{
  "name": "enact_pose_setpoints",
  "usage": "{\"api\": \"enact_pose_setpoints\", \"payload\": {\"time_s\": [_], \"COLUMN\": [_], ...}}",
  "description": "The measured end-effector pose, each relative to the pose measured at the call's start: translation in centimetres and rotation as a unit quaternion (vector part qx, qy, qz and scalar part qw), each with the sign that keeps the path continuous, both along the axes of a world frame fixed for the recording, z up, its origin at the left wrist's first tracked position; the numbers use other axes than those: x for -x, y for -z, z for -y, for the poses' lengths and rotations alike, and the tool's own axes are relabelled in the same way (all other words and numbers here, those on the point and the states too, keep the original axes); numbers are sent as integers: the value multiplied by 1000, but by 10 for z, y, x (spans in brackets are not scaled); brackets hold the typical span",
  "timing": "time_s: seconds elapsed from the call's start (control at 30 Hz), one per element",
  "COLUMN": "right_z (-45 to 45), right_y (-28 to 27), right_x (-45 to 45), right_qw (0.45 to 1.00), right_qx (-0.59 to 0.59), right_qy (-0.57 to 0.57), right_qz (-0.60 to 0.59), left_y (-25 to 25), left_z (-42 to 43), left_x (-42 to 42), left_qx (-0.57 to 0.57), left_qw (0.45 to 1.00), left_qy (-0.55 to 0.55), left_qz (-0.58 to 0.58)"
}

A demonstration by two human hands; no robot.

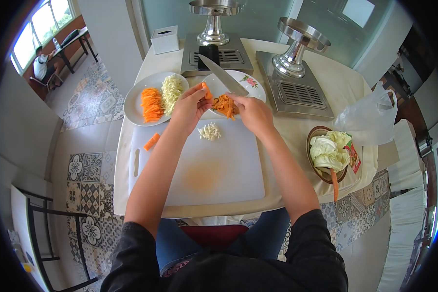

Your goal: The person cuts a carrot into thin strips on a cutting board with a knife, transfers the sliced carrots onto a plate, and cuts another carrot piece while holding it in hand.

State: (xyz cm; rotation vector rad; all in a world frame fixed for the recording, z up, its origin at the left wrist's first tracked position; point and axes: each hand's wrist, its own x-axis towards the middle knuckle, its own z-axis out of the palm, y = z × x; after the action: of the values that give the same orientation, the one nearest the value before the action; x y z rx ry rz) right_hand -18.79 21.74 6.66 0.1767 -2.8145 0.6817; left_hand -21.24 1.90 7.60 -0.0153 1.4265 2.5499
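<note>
My left hand is closed on a piece of carrot, held up over the near rim of a flowered plate. In my right hand is a kitchen knife, its blade pointing up and to the left. Orange carrot peelings lie on that plate, below the carrot and the knife. Under my forearms is a white cutting board with an orange stain. A small heap of chopped white pieces and another carrot piece rest on the board.
A white plate at left holds shredded carrot and shredded cabbage. At right, a brown-rimmed bowl holds cabbage leaves and a carrot, near a plastic bag. Metal stands are behind. A person sits far left.
</note>
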Motion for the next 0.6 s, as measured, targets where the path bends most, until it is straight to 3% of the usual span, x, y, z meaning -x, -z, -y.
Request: {"api": "enact_pose_setpoints", "payload": {"time_s": [0.17, 0.27, 0.37, 0.47, 0.57, 0.6], "right_z": [-2, -17, -13, -9, 1, 0], "right_y": [0, 22, 18, -1, -7, -9], "right_x": [-5, 6, 1, -18, -38, -43], "right_qw": [1000, 988, 957, 936, 916, 931], "right_qx": [24, 120, 272, 329, 335, 288], "right_qy": [0, -81, -75, -106, -217, -220], "right_qz": [4, -46, -68, 64, 41, 49], "left_y": [21, 27, 25, 13, 17, 18], "left_z": [-15, -17, -10, 0, 16, 18], "left_x": [11, 5, -2, -20, -31, -35], "left_qx": [-5, 7, 3, -2, -73, -67], "left_qw": [999, 998, 997, 997, 990, 992], "left_qy": [2, 23, 35, 42, 100, 82], "left_qz": [-36, -62, -66, -59, -69, -69]}}
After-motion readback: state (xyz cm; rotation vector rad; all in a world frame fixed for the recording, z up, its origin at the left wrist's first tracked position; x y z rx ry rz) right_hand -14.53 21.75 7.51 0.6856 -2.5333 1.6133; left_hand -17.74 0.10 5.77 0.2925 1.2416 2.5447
